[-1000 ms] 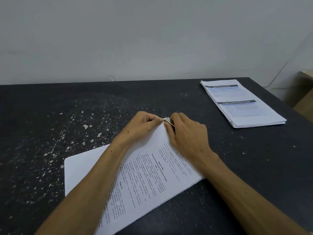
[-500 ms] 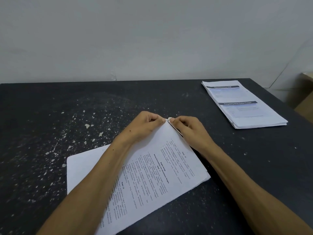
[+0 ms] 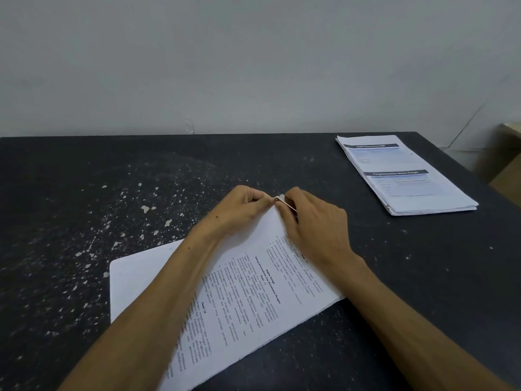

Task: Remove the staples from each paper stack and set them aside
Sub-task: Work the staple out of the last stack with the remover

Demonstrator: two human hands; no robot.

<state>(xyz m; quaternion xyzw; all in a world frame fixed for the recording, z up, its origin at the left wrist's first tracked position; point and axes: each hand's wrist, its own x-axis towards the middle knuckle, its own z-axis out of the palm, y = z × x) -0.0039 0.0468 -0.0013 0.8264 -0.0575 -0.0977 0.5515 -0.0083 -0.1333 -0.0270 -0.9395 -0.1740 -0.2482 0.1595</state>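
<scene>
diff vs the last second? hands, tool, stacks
Little changed. The right hand shifted slightly at the corner of the near paper stack, first turning outward, then back over the page, keeping its grip on the small metal tool. The left hand kept pinching the corner. The far paper stack stayed put on the black table.

One head-worn view looks forward and down, seemingly close over the table (image 3: 84, 193).

Black table (image 3: 84, 277) fills the view, white flecks (image 3: 145, 208) scattered at nine o'clock; grey wall (image 3: 253, 66) at twelve, brown box (image 3: 507, 159) at three.
</scene>
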